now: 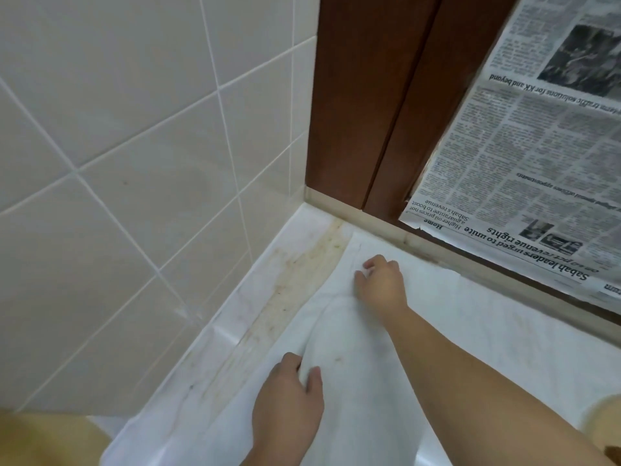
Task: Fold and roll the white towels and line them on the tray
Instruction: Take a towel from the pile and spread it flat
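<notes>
A white towel (453, 334) lies spread over a white counter (302, 237) in the corner of a tiled wall and a wooden frame. My right hand (381, 280) pinches the towel's far left corner near the frame. Nearer to me, my left hand (289, 395) grips a bunched fold at the towel's left edge. A raised ridge of cloth runs between the two hands. No tray is in view.
A stained beige strip (289, 290) of the counter shows left of the towel. Pale wall tiles (134, 146) rise on the left. A brown wooden frame (369, 95) and a pane covered with newspaper (537, 163) stand behind the counter.
</notes>
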Action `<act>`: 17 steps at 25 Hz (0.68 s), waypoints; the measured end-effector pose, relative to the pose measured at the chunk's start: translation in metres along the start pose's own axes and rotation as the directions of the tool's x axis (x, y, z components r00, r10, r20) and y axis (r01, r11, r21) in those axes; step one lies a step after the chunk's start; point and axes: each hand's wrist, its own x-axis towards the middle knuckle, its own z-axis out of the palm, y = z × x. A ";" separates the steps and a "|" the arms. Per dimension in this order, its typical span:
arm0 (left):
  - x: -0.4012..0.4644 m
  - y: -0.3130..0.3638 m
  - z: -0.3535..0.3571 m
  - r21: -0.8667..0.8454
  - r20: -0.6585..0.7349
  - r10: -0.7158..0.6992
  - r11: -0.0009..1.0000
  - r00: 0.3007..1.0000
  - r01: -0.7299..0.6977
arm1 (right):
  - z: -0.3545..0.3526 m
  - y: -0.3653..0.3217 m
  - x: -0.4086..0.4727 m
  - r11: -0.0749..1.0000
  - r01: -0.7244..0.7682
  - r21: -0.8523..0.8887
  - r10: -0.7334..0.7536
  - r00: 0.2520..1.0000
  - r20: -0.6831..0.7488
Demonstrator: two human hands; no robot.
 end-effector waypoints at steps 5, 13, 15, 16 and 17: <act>-0.040 0.018 0.033 0.032 0.080 0.072 0.997 0.994 -0.075 | -0.046 0.058 -0.020 0.995 -0.102 -0.021 0.102 0.995 -0.002; -0.049 0.013 0.034 0.122 -0.013 0.129 0.984 0.992 -0.127 | -0.099 0.098 0.006 0.960 0.040 -0.277 -0.031 0.999 0.035; -0.043 0.011 0.028 0.087 -0.032 0.098 0.992 0.995 -0.095 | -0.103 0.097 0.017 0.947 0.045 -0.318 -0.027 0.998 0.060; -0.041 0.010 0.026 0.062 -0.032 0.092 0.994 0.995 -0.090 | -0.103 0.096 0.021 0.942 0.055 -0.331 -0.037 0.997 0.062; -0.042 0.010 0.024 0.044 -0.024 0.095 0.995 0.995 -0.094 | -0.103 0.095 0.025 0.937 0.064 -0.344 -0.044 0.997 0.066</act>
